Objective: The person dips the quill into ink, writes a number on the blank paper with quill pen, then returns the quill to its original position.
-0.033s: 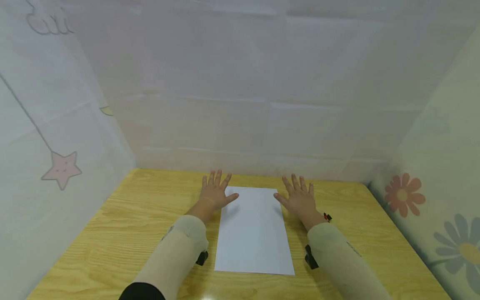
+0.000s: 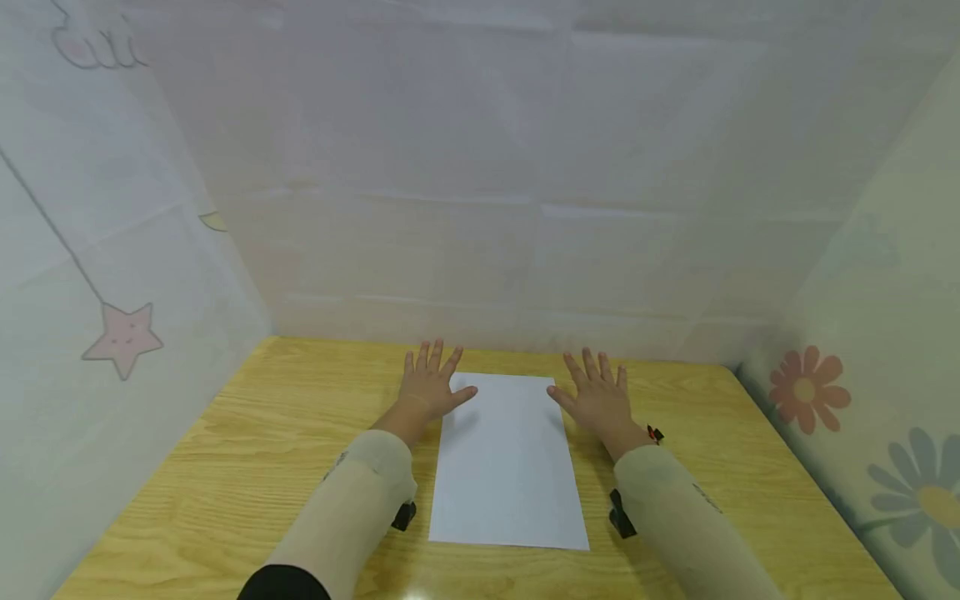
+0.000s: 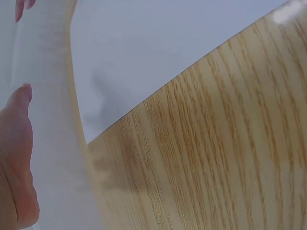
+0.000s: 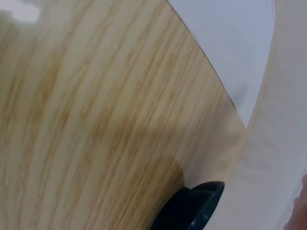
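A blank white sheet of paper (image 2: 506,467) lies flat on the wooden table between the two hands. My left hand (image 2: 427,392) is held by its far left corner, fingers spread and thumb pointing inward over the sheet. On the other side my right hand (image 2: 597,402) mirrors it near the far right corner. Both hold nothing, and their shadows fall on the paper and wood, apart from the hands. The left wrist view has the left thumb side (image 3: 17,148) at its edge. Only a sliver of the right hand (image 4: 299,208) appears in the right wrist view.
The light wood table (image 2: 247,450) meets a pale cloth backdrop (image 2: 480,208) at its back edge, with printed cloth at both sides. A dark, curved object (image 4: 189,206) of unclear kind shows low in the right wrist view. Black straps (image 2: 622,514) hang below the sleeves.
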Demonstrator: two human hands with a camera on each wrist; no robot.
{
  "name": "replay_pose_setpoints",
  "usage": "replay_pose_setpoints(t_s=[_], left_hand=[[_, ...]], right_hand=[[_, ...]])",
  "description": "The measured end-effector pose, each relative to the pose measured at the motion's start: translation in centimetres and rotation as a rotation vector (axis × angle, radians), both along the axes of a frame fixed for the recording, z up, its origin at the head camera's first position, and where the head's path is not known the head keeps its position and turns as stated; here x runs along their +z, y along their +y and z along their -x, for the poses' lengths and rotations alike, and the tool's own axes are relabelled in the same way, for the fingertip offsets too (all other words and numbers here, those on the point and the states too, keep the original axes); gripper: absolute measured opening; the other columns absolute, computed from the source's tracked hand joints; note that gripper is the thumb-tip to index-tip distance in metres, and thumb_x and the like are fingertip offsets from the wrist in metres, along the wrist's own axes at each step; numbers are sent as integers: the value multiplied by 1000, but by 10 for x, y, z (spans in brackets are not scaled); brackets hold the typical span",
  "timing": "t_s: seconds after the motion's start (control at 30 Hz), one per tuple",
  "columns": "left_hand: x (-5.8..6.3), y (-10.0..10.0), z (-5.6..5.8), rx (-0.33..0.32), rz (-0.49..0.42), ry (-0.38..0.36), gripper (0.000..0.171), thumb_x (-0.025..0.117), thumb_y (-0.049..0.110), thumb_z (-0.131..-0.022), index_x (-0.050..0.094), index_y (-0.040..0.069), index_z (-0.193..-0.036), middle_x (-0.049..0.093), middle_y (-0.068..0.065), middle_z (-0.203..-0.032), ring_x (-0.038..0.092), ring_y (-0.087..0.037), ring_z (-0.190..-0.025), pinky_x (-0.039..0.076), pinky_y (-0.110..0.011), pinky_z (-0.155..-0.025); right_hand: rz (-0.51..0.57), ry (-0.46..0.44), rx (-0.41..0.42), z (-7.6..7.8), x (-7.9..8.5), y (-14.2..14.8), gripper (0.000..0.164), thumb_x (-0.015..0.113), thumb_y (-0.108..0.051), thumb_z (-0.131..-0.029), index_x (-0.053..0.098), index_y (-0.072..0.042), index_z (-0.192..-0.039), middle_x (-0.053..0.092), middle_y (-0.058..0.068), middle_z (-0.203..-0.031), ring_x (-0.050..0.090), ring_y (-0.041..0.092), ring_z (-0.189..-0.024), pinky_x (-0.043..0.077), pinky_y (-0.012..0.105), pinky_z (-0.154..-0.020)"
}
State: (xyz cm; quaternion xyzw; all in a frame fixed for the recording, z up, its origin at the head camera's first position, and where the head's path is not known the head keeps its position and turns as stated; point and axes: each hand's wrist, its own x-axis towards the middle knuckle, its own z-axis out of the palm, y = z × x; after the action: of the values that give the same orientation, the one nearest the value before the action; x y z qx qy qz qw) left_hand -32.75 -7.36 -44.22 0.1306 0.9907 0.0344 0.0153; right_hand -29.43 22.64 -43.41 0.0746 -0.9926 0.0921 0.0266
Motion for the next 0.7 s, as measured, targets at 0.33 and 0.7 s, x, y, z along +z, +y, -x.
replay_pose_setpoints(t_s=[0.33, 0.7], left_hand=[[17, 3, -14, 7, -18, -62, 91, 36, 73, -93, -1, 24, -159, -7, -10, -166, -11, -32, -153, -3, -54, -123], [2, 0, -33, -120, -148, -106, 96, 48, 61, -95, 3, 5, -158, 0, -17, -166, 1, -35, -154, 9, -50, -124]], right_hand=[[8, 17, 16, -1, 2, 2, 80, 39, -62, -98, 13, -17, -159, 8, 21, -164, 2, 45, -151, -3, 68, -117], [41, 53, 25, -14, 2, 25, 76, 44, -53, -100, 24, -6, -156, 16, 28, -160, 13, 47, -148, 11, 66, -117]])
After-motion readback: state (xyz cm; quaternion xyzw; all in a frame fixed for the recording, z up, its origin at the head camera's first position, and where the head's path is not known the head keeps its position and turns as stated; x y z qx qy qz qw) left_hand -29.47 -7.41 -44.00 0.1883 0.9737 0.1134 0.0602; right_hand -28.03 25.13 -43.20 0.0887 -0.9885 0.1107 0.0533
